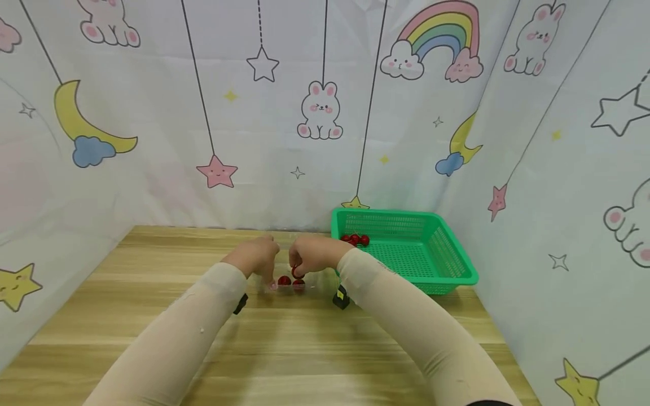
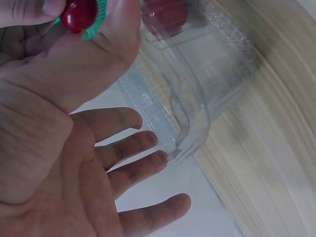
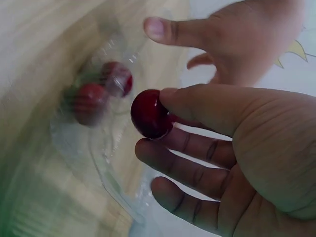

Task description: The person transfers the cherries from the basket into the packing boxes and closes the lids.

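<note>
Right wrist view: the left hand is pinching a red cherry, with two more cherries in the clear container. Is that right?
Not quite: the right hand is pinching the red cherry, as the right wrist view shows. The two more cherries in the clear container are as you said.

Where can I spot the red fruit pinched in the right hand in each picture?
Head: the red fruit, held in the right hand, is just below and left of centre.
Left wrist: upper left, at the top edge.
Right wrist: near the centre.
Shared landmark: the clear plastic box near it.
</note>
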### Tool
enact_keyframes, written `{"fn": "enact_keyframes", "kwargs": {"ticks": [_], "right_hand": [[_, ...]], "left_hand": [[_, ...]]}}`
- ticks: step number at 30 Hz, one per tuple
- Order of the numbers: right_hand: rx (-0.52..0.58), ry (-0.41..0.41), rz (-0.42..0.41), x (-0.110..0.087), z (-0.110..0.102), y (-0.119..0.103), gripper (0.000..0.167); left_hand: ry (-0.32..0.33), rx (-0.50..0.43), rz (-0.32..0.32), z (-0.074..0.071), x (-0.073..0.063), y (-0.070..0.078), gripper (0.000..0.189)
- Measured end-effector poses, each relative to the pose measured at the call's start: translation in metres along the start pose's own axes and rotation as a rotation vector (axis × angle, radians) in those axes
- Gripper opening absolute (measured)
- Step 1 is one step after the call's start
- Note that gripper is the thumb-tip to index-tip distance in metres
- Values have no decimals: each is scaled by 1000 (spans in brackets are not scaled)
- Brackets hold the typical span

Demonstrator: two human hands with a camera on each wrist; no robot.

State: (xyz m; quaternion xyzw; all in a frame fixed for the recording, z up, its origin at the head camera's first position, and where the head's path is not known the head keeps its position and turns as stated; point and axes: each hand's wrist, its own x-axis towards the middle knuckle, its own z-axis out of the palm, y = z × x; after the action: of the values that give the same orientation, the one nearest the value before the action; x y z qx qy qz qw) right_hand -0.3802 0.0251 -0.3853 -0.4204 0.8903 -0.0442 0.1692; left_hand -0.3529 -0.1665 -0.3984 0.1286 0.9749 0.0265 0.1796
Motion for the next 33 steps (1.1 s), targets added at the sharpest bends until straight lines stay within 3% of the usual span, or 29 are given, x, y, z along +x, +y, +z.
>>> {"fn": "enact_keyframes", "kwargs": {"ticks": [20,26,33], "right_hand": [[87,20,-39,20,29,-1,12],[121,2,-37,16,23,0,13],[86,17,-13,5,1,4,21]], "left_hand": [[9,-13,20,1,-1,-2,95],[9,-4,22,2,-1,-1,95],[-11,-6,-3,1,-2,-2,95]]}}
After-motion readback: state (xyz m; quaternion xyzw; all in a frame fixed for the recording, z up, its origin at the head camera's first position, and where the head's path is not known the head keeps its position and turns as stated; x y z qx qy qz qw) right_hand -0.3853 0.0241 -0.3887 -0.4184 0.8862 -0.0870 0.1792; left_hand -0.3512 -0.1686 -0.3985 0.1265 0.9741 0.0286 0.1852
